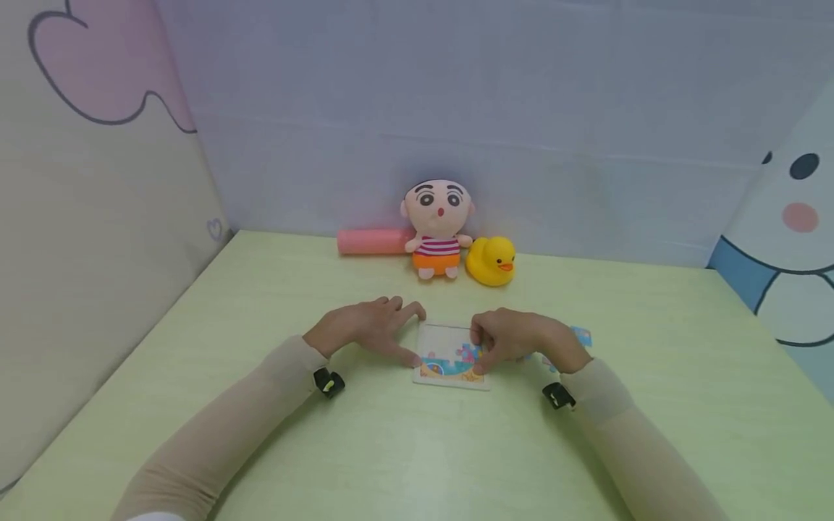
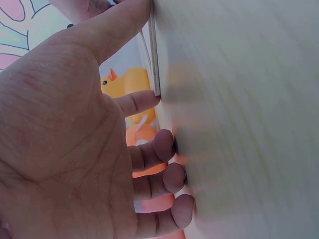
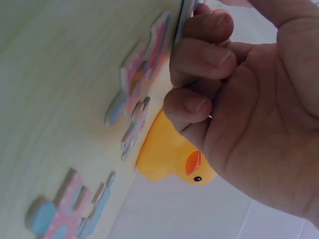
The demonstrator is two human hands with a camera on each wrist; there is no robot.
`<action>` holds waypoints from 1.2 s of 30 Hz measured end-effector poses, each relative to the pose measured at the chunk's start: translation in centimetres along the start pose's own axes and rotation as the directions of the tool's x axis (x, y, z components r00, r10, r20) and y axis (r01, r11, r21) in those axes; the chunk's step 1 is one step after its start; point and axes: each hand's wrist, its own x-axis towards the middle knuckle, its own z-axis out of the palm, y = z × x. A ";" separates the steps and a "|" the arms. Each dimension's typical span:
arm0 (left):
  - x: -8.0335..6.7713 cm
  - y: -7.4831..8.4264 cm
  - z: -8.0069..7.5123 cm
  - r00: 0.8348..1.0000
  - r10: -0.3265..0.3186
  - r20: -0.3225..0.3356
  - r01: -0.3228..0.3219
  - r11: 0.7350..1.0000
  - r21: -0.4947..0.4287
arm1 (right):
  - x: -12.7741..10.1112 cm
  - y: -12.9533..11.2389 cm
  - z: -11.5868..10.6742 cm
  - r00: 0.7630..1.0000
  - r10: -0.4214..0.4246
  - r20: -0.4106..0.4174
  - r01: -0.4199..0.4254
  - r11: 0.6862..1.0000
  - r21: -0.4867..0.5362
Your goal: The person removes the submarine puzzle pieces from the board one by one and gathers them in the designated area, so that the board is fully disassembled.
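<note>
On a pale green table point(image 1: 260, 434) enclosed by cartoon-printed padded walls point(image 1: 98, 217), a small puzzle board point(image 1: 443, 347) lies flat near the middle, between both hands. At the far edge, against the back wall, stand a plush doll point(image 1: 438, 228), a yellow rubber duck point(image 1: 491, 260) just right of it, and a pink roll point(image 1: 373, 242) lying to its left. Both forearms, in beige sleeves, reach forward and converge on the board. Left hand point(image 1: 368, 329) lies palm down with fingers spread and nearly straight; its thumb point(image 2: 119, 22) and index fingertip press against the board's left edge, while the other fingertips rest on the table. Right hand point(image 1: 515, 340) arches over the board's right side with fingers curled, and its fingertips point(image 3: 199, 59) press down at the board's edge; whether they pinch a piece cannot be told. Loose puzzle pieces point(image 3: 134, 94) lie on the table just right of this hand.
</note>
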 end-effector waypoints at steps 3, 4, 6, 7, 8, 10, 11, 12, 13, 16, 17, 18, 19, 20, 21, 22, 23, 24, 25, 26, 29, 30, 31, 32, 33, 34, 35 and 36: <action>-0.1 0.1 0.0 1.000 0.008 -0.004 -0.008 1.000 -0.004 | 0.0 0.0 0.0 1.000 -0.027 -0.009 0.027 1.000 -0.015; -0.1 0.1 0.0 1.000 0.009 -0.006 -0.009 1.000 -0.006 | 0.0 0.0 0.0 0.999 -0.044 -0.014 0.044 0.999 -0.017; -0.2 0.1 0.0 1.000 0.009 -0.006 -0.009 1.000 0.000 | -0.2 -0.1 -0.1 0.996 -0.080 -0.025 0.080 0.997 -0.015; -0.2 0.2 -0.1 1.000 0.008 -0.006 -0.008 1.000 0.001 | -0.3 -0.1 -0.2 0.995 -0.100 -0.028 0.099 0.995 -0.010; -0.3 0.2 -0.1 1.000 0.008 -0.006 -0.008 1.000 0.002 | -0.5 -0.1 -0.3 0.993 -0.118 -0.031 0.118 0.993 -0.007; -0.3 0.2 -0.1 1.000 0.010 -0.007 -0.010 1.000 0.004 | -0.8 -0.1 -0.7 0.990 -0.136 -0.027 0.136 0.990 0.022; -0.3 0.2 -0.1 1.000 0.012 -0.008 -0.012 1.000 0.005 | -1.0 0.0 -0.9 0.989 -0.143 -0.028 0.144 0.989 0.025; -0.3 0.2 -0.1 1.000 0.014 -0.007 -0.014 1.000 0.004 | -1.2 0.1 -1.1 0.988 -0.152 -0.030 0.153 0.988 0.028; -0.3 0.2 0.0 1.000 0.016 -0.007 -0.016 1.000 0.003 | -1.3 0.2 -1.2 0.986 -0.163 -0.034 0.164 0.986 0.023; -0.2 0.1 0.1 1.000 0.019 -0.008 -0.019 1.000 -0.004 | -1.7 0.7 -1.8 0.980 -0.189 -0.055 0.188 0.982 -0.013; -0.2 0.1 0.1 1.000 0.018 -0.008 -0.018 1.000 -0.004 | -1.8 0.9 -2.0 0.978 -0.200 -0.061 0.199 0.980 -0.025; -0.2 0.0 0.1 1.000 0.020 -0.009 -0.020 1.000 -0.006 | -1.9 1.1 -2.1 0.976 -0.205 -0.066 0.204 0.979 -0.030; -0.1 0.0 0.1 1.000 0.021 -0.010 -0.021 1.000 -0.005 | -2.1 1.3 -2.3 0.976 -0.208 -0.067 0.206 0.978 -0.036; -0.1 0.0 0.1 1.000 0.020 -0.010 -0.020 1.000 -0.006 | -2.3 1.5 -2.4 0.976 -0.207 -0.067 0.204 0.978 -0.038; -0.1 -0.1 0.1 1.000 0.021 -0.010 -0.021 1.000 -0.004 | -2.5 1.7 -2.6 0.976 -0.208 -0.064 0.206 0.978 -0.039; -0.2 -0.1 0.1 1.000 0.021 -0.009 -0.021 1.000 -0.003 | -2.6 2.0 -2.7 0.977 -0.205 -0.061 0.204 0.978 -0.035; -0.2 -0.2 0.1 1.000 0.021 -0.007 -0.021 1.000 -0.003 | -2.8 2.2 -2.9 0.977 -0.204 -0.057 0.202 0.979 -0.029; -0.2 -0.2 0.1 1.000 0.024 -0.007 -0.024 1.000 -0.009 | -3.0 2.4 -3.0 0.980 -0.193 -0.054 0.193 0.981 -0.021; -0.3 -0.2 0.1 1.000 0.023 -0.005 -0.023 1.000 -0.008 | -3.1 2.7 -3.2 0.981 -0.186 -0.050 0.186 0.982 -0.013; -0.3 -0.2 0.1 1.000 0.025 -0.005 -0.025 1.000 -0.014 | -3.3 3.0 -3.3 0.983 -0.179 -0.049 0.179 0.984 -0.007; -0.3 -0.1 0.1 1.000 0.026 -0.005 -0.027 0.999 -0.025 | -3.9 3.9 -3.8 0.986 -0.157 -0.050 0.158 0.987 0.021; -0.3 -0.1 0.1 1.000 0.027 -0.007 -0.027 0.999 -0.029 | -4.1 4.3 -4.0 0.988 -0.147 -0.050 0.149 0.988 0.035; -0.3 -0.1 0.1 1.000 0.027 -0.008 -0.027 0.999 -0.028 | -4.4 4.7 -4.2 0.989 -0.143 -0.048 0.145 0.988 0.048; -0.3 -0.1 0.1 1.000 0.028 -0.010 -0.028 0.999 -0.030 | -4.6 5.0 -4.3 0.989 -0.139 -0.046 0.142 0.988 0.058; -0.3 -0.1 0.1 1.000 0.027 -0.011 -0.027 0.999 -0.026 | -4.8 5.4 -4.5 0.990 -0.135 -0.042 0.138 0.988 0.073; -0.2 0.0 0.1 1.000 0.026 -0.012 -0.026 0.999 -0.021 | -5.1 5.8 -4.6 0.991 -0.131 -0.036 0.133 0.987 0.090; -0.3 0.0 0.0 1.000 0.029 -0.012 -0.029 0.999 -0.019 | -5.3 6.2 -4.7 0.992 -0.125 -0.032 0.128 0.986 0.103; -0.3 0.0 0.0 0.999 0.031 -0.013 -0.031 0.999 -0.020 | -5.5 6.5 -4.8 0.993 -0.119 -0.026 0.121 0.986 0.115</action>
